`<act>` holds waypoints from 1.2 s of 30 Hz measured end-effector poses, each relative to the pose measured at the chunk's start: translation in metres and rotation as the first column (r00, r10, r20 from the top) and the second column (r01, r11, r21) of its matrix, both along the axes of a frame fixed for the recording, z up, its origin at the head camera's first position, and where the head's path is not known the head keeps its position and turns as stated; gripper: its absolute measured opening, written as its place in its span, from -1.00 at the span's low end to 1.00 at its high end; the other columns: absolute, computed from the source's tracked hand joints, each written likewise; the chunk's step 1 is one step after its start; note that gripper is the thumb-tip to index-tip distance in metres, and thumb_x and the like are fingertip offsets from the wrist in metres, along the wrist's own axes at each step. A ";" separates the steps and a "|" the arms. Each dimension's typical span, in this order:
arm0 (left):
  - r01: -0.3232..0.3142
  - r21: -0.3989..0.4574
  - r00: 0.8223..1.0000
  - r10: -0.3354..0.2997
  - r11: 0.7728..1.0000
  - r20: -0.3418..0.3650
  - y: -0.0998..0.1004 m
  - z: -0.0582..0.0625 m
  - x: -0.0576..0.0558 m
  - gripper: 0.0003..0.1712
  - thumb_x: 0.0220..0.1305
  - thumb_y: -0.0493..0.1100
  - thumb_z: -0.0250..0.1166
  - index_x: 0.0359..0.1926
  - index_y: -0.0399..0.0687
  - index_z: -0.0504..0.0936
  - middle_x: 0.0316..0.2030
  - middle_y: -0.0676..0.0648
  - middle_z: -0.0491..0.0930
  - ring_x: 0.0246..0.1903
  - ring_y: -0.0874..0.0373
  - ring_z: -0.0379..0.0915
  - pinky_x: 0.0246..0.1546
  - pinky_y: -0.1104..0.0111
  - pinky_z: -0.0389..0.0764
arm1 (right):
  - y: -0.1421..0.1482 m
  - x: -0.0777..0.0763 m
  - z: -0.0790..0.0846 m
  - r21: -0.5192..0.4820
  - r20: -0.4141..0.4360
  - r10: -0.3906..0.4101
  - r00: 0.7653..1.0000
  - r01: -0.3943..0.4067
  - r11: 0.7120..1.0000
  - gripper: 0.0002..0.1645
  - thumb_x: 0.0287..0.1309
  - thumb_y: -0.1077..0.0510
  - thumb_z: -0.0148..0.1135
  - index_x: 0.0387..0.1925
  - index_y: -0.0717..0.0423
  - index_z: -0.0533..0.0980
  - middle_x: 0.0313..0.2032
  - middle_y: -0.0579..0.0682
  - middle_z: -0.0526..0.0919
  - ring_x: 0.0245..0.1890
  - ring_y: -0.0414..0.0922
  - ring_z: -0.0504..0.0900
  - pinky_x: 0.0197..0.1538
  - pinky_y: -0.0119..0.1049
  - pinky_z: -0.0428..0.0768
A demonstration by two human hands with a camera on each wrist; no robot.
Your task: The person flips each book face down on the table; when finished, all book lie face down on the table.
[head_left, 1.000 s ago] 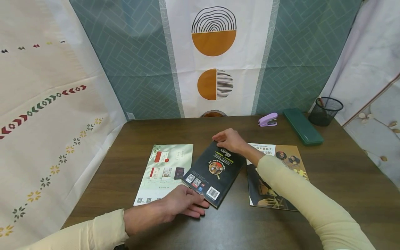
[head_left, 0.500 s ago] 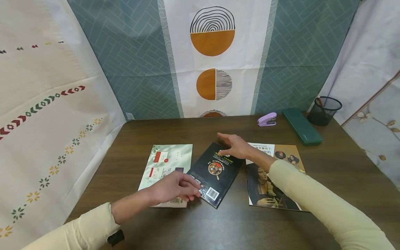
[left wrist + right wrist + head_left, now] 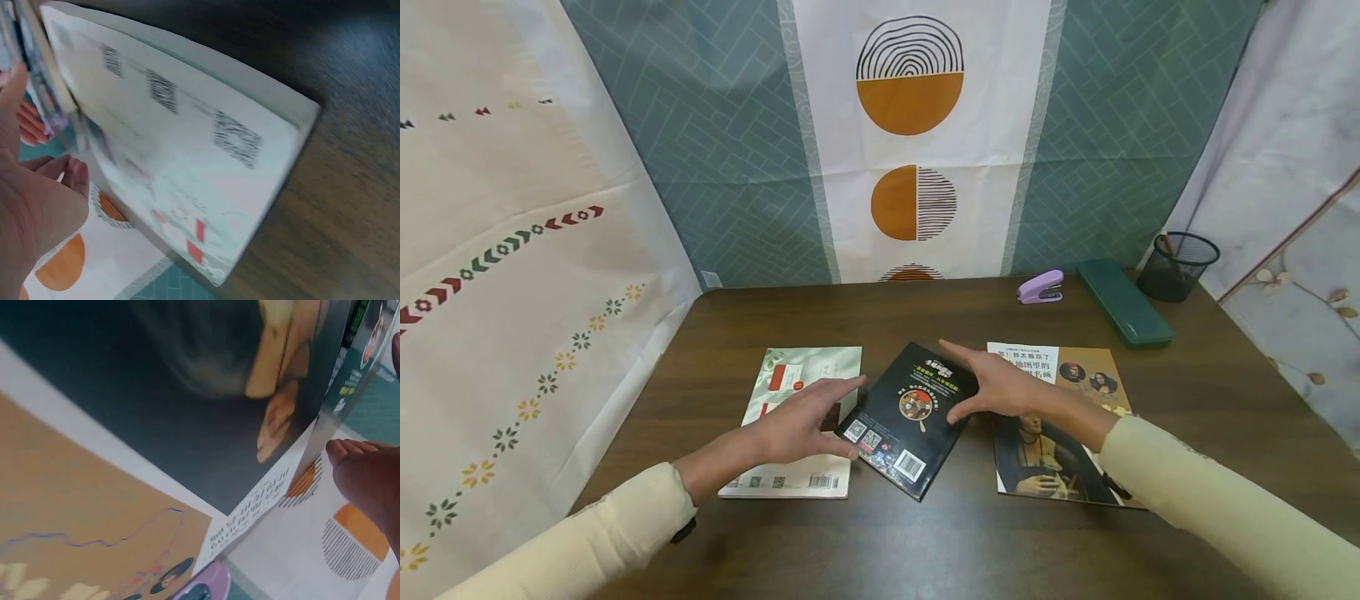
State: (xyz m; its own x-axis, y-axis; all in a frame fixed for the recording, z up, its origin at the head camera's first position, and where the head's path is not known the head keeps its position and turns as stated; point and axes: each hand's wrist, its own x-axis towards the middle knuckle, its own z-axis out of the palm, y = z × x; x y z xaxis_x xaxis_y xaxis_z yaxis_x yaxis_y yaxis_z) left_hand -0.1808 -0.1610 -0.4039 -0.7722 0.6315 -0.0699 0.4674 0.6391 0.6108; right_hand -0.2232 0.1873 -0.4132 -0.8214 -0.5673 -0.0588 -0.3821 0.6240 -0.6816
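A black book point(image 3: 904, 421) with a barcode and QR codes lies askew on the table between both hands. My left hand point(image 3: 801, 421) hovers by its left edge, fingers straight and thumb apart, over a pale green book point(image 3: 805, 482), partly hiding that cover. On the opposite side my right hand point(image 3: 1000, 385) is spread by the black book's right edge; whether it touches is hard to tell. Below the right forearm lies a book with painted portraits on its cover point(image 3: 1026, 467). The left wrist view shows the pale green book point(image 3: 169, 137) close up.
Toward the back right of the brown table point(image 3: 820, 317) are a purple stapler point(image 3: 1041, 287), a long dark green case point(image 3: 1126, 304) and a black mesh pen holder point(image 3: 1177, 267). Patterned cloths point(image 3: 737, 167) hang behind and at both sides.
The right hand has let go of the black book's top corner and moved down along its right side. My left hand has moved from the lower edge up to the left side.
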 end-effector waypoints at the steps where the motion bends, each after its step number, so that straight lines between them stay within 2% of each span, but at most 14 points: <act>1: 0.012 -0.003 1.000 -0.012 1.000 -0.005 0.000 -0.002 -0.002 0.24 0.12 0.12 0.67 0.66 -0.09 0.19 0.55 -0.11 0.31 0.44 -0.10 0.27 0.33 -0.02 0.52 | 0.002 0.004 -0.001 0.004 -0.001 -0.003 1.000 0.003 1.000 0.44 -0.02 0.00 0.75 0.66 0.29 0.03 0.59 0.33 0.19 0.55 0.31 0.23 0.48 0.27 0.30; 7: 0.049 -0.036 0.998 -0.050 0.998 -0.044 -0.002 -0.011 -0.007 0.28 0.10 0.24 0.65 0.66 -0.10 0.18 0.60 -0.10 0.24 0.53 -0.11 0.19 0.44 -0.10 0.37 | 0.008 0.018 -0.007 0.046 -0.054 -0.010 0.998 0.013 0.999 0.38 -0.04 0.06 0.76 0.62 0.36 0.09 0.51 0.36 0.33 0.44 0.28 0.41 0.43 0.21 0.41; 11: 0.058 -0.059 0.996 -0.062 0.997 -0.069 -0.005 -0.015 -0.009 0.24 0.13 0.27 0.62 0.66 -0.07 0.22 0.59 -0.15 0.24 0.54 -0.16 0.17 0.42 -0.13 0.36 | 0.007 0.022 -0.011 0.082 -0.109 -0.037 0.993 0.047 0.996 0.30 -0.01 0.08 0.75 0.59 0.37 0.16 0.47 0.36 0.39 0.41 0.27 0.46 0.41 0.19 0.44; 17: 0.071 -0.076 0.990 -0.079 0.995 -0.115 -0.005 -0.023 -0.009 0.15 0.19 0.29 0.57 0.64 -0.02 0.27 0.59 -0.17 0.25 0.52 -0.17 0.18 0.38 -0.10 0.42 | 0.006 0.023 -0.012 0.088 -0.104 -0.099 0.990 0.108 0.990 0.21 0.02 0.11 0.72 0.57 0.36 0.22 0.41 0.35 0.47 0.36 0.25 0.51 0.40 0.19 0.46; 21: 0.078 -0.089 0.978 -0.094 0.993 -0.188 -0.002 -0.024 -0.007 0.14 0.15 0.27 0.62 0.60 -0.09 0.35 0.54 -0.18 0.33 0.50 -0.15 0.25 0.36 -0.05 0.46 | 0.006 0.022 -0.012 0.092 -0.090 -0.102 0.991 0.110 0.990 0.19 0.05 0.12 0.71 0.57 0.35 0.22 0.42 0.34 0.47 0.36 0.24 0.52 0.38 0.17 0.48; 26: 0.067 -0.142 0.960 -0.102 0.988 -0.261 0.001 -0.023 -0.003 0.16 0.08 0.37 0.61 0.55 -0.12 0.43 0.47 -0.11 0.44 0.47 -0.08 0.29 0.41 -0.07 0.39 | 0.006 0.021 -0.011 0.100 -0.106 -0.073 0.992 0.084 0.991 0.17 0.06 0.13 0.70 0.56 0.38 0.23 0.38 0.35 0.51 0.33 0.22 0.55 0.34 0.17 0.52; 32: 0.049 -0.158 0.959 -0.091 0.986 -0.269 0.002 -0.021 -0.002 0.12 0.08 0.38 0.60 0.52 -0.08 0.46 0.45 -0.05 0.44 0.48 -0.05 0.26 0.45 -0.10 0.31 | 0.006 0.018 -0.009 0.117 -0.108 -0.063 0.992 0.075 0.990 0.16 0.06 0.14 0.70 0.55 0.40 0.24 0.35 0.35 0.54 0.28 0.20 0.58 0.32 0.16 0.54; 36: 0.049 -0.175 0.959 -0.095 0.983 -0.268 0.005 -0.021 0.002 0.08 0.09 0.40 0.59 0.48 -0.07 0.52 0.41 -0.03 0.48 0.45 -0.03 0.28 0.47 -0.08 0.29 | 0.006 0.017 -0.007 0.127 -0.106 -0.052 0.993 0.065 0.990 0.13 0.08 0.16 0.68 0.54 0.40 0.25 0.34 0.35 0.55 0.27 0.19 0.59 0.32 0.15 0.55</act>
State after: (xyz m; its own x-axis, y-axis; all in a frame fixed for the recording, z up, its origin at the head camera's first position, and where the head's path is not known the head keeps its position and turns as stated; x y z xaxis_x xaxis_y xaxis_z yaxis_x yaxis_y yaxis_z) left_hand -0.1788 -0.1557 -0.4254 -0.7292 0.6836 0.0299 0.6502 0.6785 0.3419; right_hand -0.2064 0.1929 -0.4204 -0.8583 -0.5113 -0.0428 -0.4062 0.7281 -0.5522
